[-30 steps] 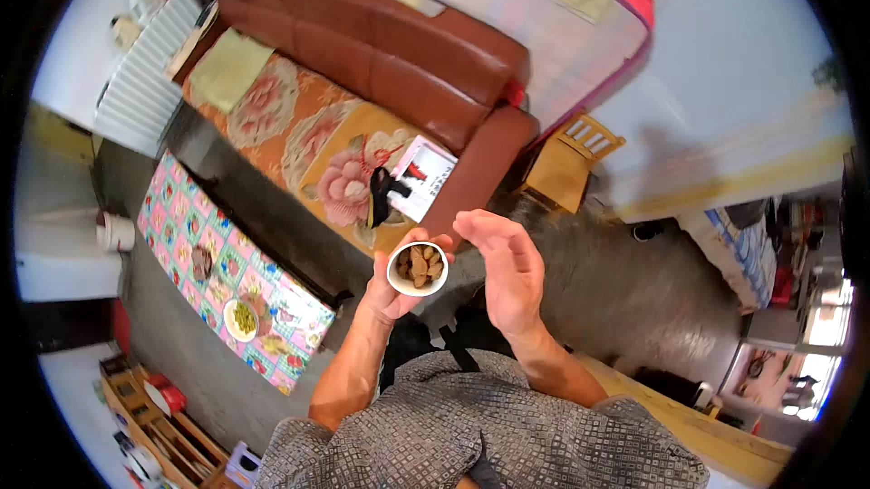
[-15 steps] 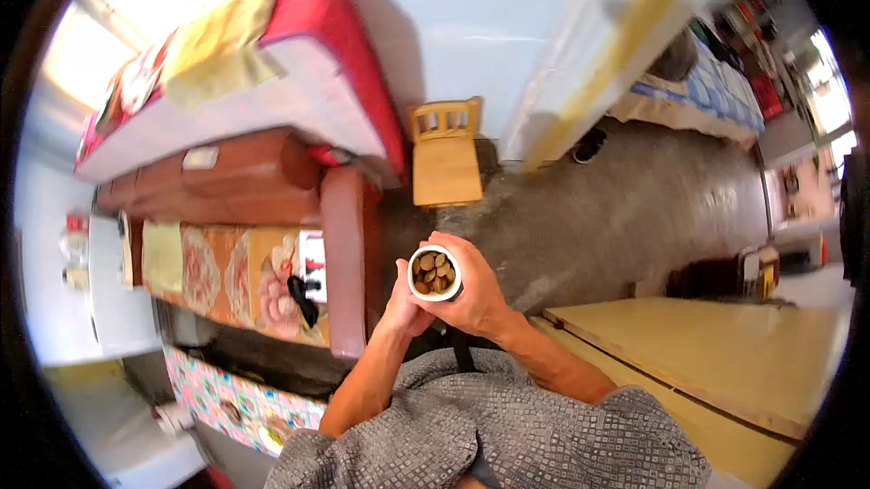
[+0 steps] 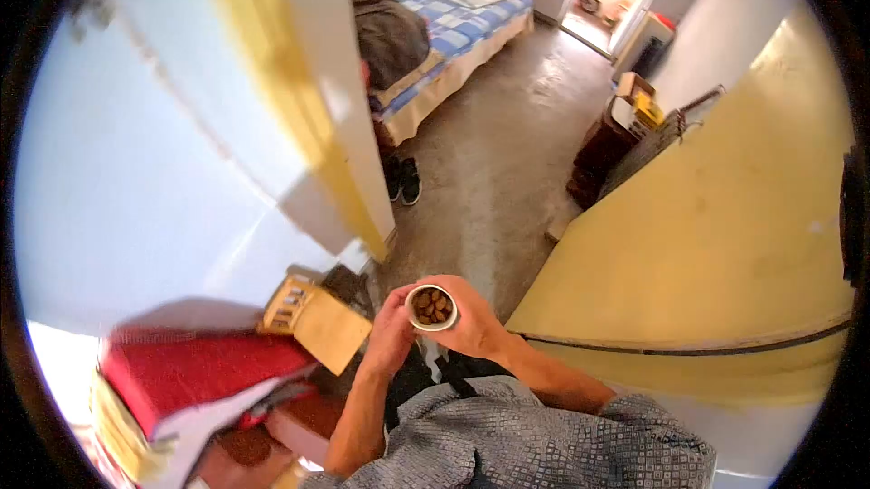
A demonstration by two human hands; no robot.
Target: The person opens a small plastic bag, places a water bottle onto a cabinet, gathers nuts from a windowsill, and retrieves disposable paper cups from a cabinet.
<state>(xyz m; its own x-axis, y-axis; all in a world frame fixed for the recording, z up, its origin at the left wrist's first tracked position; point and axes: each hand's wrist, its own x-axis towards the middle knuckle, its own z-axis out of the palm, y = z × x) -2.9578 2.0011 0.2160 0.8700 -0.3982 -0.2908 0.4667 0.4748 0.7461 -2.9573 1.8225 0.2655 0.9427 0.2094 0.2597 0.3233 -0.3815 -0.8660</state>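
A white-rimmed cup (image 3: 432, 308) sits between my two hands at the lower middle of the head view. Several brown, nut-like pieces (image 3: 431, 306) lie inside it. My left hand (image 3: 391, 337) is closed round the cup's left side. From the right, my right hand (image 3: 471, 319) wraps the cup, its fingers curled round the far side. The cup's lower part is hidden by my hands.
A wooden chair (image 3: 333, 329) stands at the lower left by a red-covered piece of furniture (image 3: 204, 367). Ahead are a doorway edge, black shoes (image 3: 410, 183) and a bed (image 3: 467, 22). A yellow panel (image 3: 707, 217) fills the right side; boxes (image 3: 637, 95) stand beyond it.
The view has swung right, from the sofa and patterned table to the doorway and bed. My right hand, apart from the cup a second ago, has come round it.
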